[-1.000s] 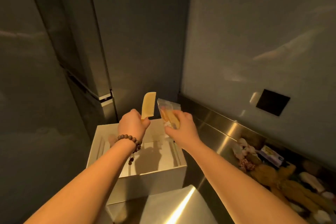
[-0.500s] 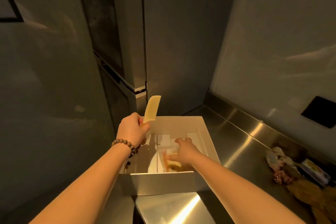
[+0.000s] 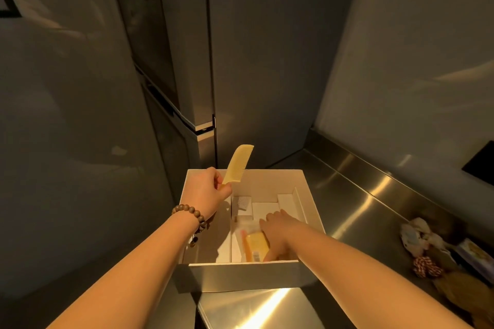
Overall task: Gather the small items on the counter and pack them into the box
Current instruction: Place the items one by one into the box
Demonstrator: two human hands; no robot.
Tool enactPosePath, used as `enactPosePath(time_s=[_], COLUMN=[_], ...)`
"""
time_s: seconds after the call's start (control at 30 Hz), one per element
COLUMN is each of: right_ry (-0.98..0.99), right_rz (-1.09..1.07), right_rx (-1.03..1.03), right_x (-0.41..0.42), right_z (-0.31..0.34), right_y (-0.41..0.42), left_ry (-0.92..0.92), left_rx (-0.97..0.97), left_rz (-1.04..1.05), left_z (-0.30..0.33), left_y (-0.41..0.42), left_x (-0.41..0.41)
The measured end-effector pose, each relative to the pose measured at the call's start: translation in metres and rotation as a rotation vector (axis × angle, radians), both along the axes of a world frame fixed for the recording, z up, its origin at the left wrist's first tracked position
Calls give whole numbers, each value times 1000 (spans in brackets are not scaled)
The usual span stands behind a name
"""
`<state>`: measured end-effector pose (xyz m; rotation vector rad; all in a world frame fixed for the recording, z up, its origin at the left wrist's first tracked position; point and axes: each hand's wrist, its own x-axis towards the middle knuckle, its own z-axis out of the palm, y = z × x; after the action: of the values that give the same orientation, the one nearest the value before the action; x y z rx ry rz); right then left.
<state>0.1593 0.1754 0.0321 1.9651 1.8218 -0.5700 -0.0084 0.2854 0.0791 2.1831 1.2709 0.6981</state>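
Observation:
A white box [image 3: 248,276] stands open at the counter's left end. My left hand [image 3: 204,193] grips a yellow comb [image 3: 238,164] by its handle, teeth to the right, above the box's far left corner. Inside the box my right hand [image 3: 278,235] lies over a clear packet with yellow contents [image 3: 255,244], fingers spread on it; whether it still holds the packet I cannot tell. A small silver-grey item [image 3: 242,203] lies further back in the box, among white dividers.
The steel counter [image 3: 352,203] runs to the right. A pile of small items lies at the right edge: a patterned cloth piece [image 3: 415,232], red-white twine [image 3: 426,270], a small printed box [image 3: 475,254]. A tall grey fridge [image 3: 165,75] stands behind the box.
My right hand carried the clear packet from above the box down onto its floor. The left hand kept the comb raised. My view shifted left, toward the box.

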Motion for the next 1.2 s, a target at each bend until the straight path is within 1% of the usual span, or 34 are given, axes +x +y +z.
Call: enactPosePath(time_s=[0.03, 0.1, 0.23, 0.27, 0.3, 0.37, 0.4, 0.47, 0.5, 0.67, 0.73, 0.77, 0.9, 1.03, 1.13, 1.2], right_ry=[-9, 33, 277, 367, 502, 838, 978, 1178, 1206, 1025, 922, 846, 581, 445, 411, 384], right_rz=[7, -11, -182, -282, -432, -759, -872, -969, -957, -892, -837, -805, -721, -761, -779, -780], right_rx=[4, 4, 32, 80, 153, 307, 366, 426, 444, 611, 634, 603, 344, 324, 303, 296], right_x=[-2, -9, -13, -8, -4, 3, 7, 14, 14, 12, 17, 19, 16, 12, 12, 10], right_z=[-1, -2, 4, 6, 11, 29, 38, 49, 55, 67, 75, 77, 61, 31, 15, 6], right_y=[1, 3, 4, 5, 4, 4, 5, 6, 5, 1, 1, 0, -2, 8, 16, 17], left_ry=[9, 23, 40, 49, 55, 55, 54, 54, 52, 46, 63, 79, 152, 223, 282, 299], left_rx=[15, 46, -7, -22, -30, -35, -40, -53, -59, -67, -98, -113, -98, -79, -60, -82], left_rz=[5, 10, -27, -39, -46, -52, -61, -108, -142, -284, -310, -309, -264, -251, -254, -248], left_z=[-1, -5, -16, -19, -22, -25, -26, -27, -27, -24, -24, -26, -35, -45, -50, -52], left_y=[0, 0, -3, -4, -5, -6, -8, -13, -16, -27, -23, -20, -9, -7, -5, -3], left_x=[1, 5, 13, 15, 17, 20, 22, 28, 31, 40, 35, 31, 11, 1, -1, -1])
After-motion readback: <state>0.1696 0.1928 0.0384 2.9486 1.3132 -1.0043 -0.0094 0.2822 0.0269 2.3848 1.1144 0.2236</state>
